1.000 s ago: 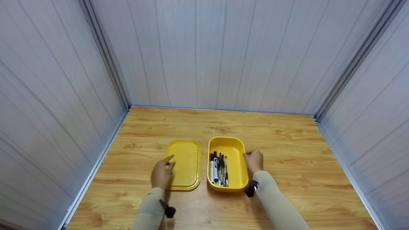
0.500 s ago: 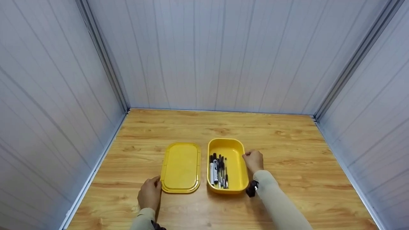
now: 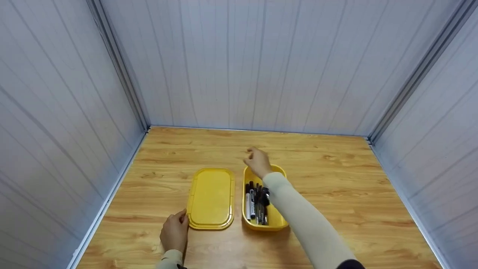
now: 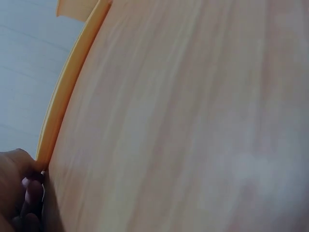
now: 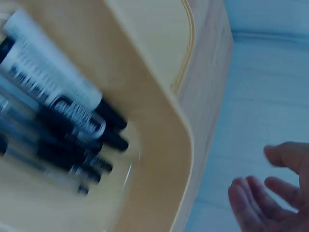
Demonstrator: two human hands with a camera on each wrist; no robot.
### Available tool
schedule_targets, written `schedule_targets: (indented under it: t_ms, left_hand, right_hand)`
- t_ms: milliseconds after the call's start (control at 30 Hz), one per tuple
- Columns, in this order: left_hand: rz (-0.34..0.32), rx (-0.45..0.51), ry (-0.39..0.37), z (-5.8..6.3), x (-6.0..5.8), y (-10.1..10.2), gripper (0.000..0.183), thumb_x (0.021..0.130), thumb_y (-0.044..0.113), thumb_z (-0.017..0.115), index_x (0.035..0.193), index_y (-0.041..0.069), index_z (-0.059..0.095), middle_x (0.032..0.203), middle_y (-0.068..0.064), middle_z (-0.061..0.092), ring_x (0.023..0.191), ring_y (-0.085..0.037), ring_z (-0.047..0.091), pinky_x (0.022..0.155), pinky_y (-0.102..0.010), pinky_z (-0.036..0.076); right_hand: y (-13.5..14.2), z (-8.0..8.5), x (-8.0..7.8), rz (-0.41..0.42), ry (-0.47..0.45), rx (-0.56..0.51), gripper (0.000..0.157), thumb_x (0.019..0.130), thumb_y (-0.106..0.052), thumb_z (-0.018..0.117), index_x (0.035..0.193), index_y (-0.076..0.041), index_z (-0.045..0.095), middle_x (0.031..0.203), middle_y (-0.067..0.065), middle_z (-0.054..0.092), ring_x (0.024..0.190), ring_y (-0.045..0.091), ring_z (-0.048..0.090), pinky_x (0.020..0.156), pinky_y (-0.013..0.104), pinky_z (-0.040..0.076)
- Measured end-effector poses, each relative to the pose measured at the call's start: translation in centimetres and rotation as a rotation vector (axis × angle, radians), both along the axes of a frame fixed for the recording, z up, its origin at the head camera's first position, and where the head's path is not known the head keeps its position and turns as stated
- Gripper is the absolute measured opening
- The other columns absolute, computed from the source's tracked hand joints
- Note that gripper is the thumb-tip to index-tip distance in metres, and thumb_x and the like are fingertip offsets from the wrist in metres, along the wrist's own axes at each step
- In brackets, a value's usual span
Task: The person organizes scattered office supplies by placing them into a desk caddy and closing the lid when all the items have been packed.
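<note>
A yellow rectangular lid (image 3: 211, 198) lies flat on the table, left of an open yellow box (image 3: 277, 219). Thumb and curled fingers of my left hand (image 3: 174, 229) pinch the lid's near left edge; the left wrist view shows the same grip at the yellow rim (image 4: 63, 96). Over the far end of the box hangs my right hand (image 3: 257, 161), holding nothing. In the right wrist view its loosely bent fingers (image 5: 260, 203) and thumb stand apart, past the box wall. Two white markers (image 5: 53, 58) with black caps and several slim pens (image 5: 72, 157) lie side by side in the box.
The wood-grain table (image 3: 336, 186) is enclosed by pale panelled walls at the back (image 3: 239, 67), left and right. A narrow strip of tabletop separates lid and box. My right forearm (image 3: 310, 220) crosses the box's right side.
My left hand moved from over the lid to its near left edge, then stayed there. My right hand let go of the box's right rim and moved up and left over its far end.
</note>
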State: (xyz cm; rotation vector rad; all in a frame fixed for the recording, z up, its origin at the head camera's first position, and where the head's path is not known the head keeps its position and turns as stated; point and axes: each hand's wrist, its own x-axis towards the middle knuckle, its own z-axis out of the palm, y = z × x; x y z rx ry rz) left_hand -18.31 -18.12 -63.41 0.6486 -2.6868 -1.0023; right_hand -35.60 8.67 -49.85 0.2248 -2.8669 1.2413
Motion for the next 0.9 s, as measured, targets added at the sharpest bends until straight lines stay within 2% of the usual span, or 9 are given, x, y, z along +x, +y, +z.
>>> schedule_targets:
  t_ms: [133, 333, 467, 633, 767, 800, 900]
  left_hand:
    - [0.014, 0.010, -0.001, -0.1, 0.5, 0.6, 0.030, 0.092, 0.020, 0.067, 0.120, 0.014, 0.073, 0.076, -0.001, 0.058, 0.058, -0.017, 0.046, 0.050, -0.032, 0.035]
    - [0.012, 0.011, 0.003, -0.1, 0.8, 1.7, 0.030, 0.091, 0.020, 0.068, 0.120, 0.014, 0.073, 0.076, 0.000, 0.057, 0.059, -0.016, 0.045, 0.051, -0.032, 0.035]
    - [0.006, 0.017, 0.007, 0.0, 0.9, 2.3, 0.029, 0.091, 0.020, 0.068, 0.119, 0.014, 0.073, 0.074, 0.000, 0.056, 0.057, -0.016, 0.043, 0.051, -0.031, 0.034]
    - [0.029, 0.013, 0.015, 0.2, 1.2, 2.4, 0.028, 0.090, 0.020, 0.069, 0.117, 0.014, 0.075, 0.073, 0.001, 0.056, 0.057, -0.015, 0.043, 0.051, -0.030, 0.034]
    - [0.058, 0.002, 0.031, 0.2, 1.8, 2.3, 0.025, 0.089, 0.021, 0.070, 0.113, 0.015, 0.076, 0.074, 0.003, 0.058, 0.057, -0.014, 0.047, 0.051, -0.031, 0.036]
    - [0.057, 0.001, 0.032, 0.1, 2.0, 2.3, 0.024, 0.089, 0.021, 0.070, 0.112, 0.015, 0.077, 0.074, 0.003, 0.059, 0.057, -0.014, 0.048, 0.051, -0.031, 0.037]
    - [0.048, 0.008, 0.028, 0.1, 2.5, 2.5, 0.024, 0.089, 0.021, 0.070, 0.112, 0.014, 0.077, 0.076, 0.004, 0.061, 0.058, -0.012, 0.051, 0.052, -0.031, 0.039]
  right_hand:
    - [-2.4, -1.0, -0.5, 0.120, -0.048, 0.124, 0.039, 0.094, -0.013, 0.065, 0.131, -0.001, 0.059, 0.113, 0.017, 0.066, 0.099, 0.027, 0.064, 0.083, 0.038, 0.054]
    - [-3.3, -3.0, -0.6, 0.235, -0.054, 0.296, 0.030, 0.096, -0.008, 0.062, 0.123, 0.004, 0.065, 0.118, 0.019, 0.067, 0.109, 0.031, 0.064, 0.091, 0.041, 0.052]
    - [-3.5, -4.1, 0.0, 0.250, -0.044, 0.418, 0.021, 0.094, 0.000, 0.061, 0.113, 0.006, 0.069, 0.112, 0.020, 0.069, 0.105, 0.031, 0.066, 0.090, 0.040, 0.053]
    - [-4.8, -5.4, 0.8, 0.276, -0.008, 0.677, 0.016, 0.090, 0.008, 0.060, 0.101, 0.003, 0.070, 0.095, 0.017, 0.070, 0.090, 0.025, 0.068, 0.076, 0.033, 0.056]
    - [-5.8, -6.5, 1.4, 0.282, -0.007, 0.778, 0.018, 0.091, 0.001, 0.063, 0.108, 0.002, 0.067, 0.101, 0.017, 0.069, 0.091, 0.025, 0.068, 0.074, 0.031, 0.057]
    - [-6.0, -6.8, 1.6, 0.266, -0.010, 0.767, 0.021, 0.091, -0.001, 0.064, 0.111, 0.003, 0.066, 0.107, 0.018, 0.068, 0.094, 0.026, 0.067, 0.076, 0.031, 0.056]
    - [-6.0, -7.2, 2.0, 0.239, -0.009, 0.823, 0.025, 0.092, -0.006, 0.065, 0.115, 0.003, 0.065, 0.116, 0.018, 0.064, 0.098, 0.026, 0.065, 0.079, 0.030, 0.056]
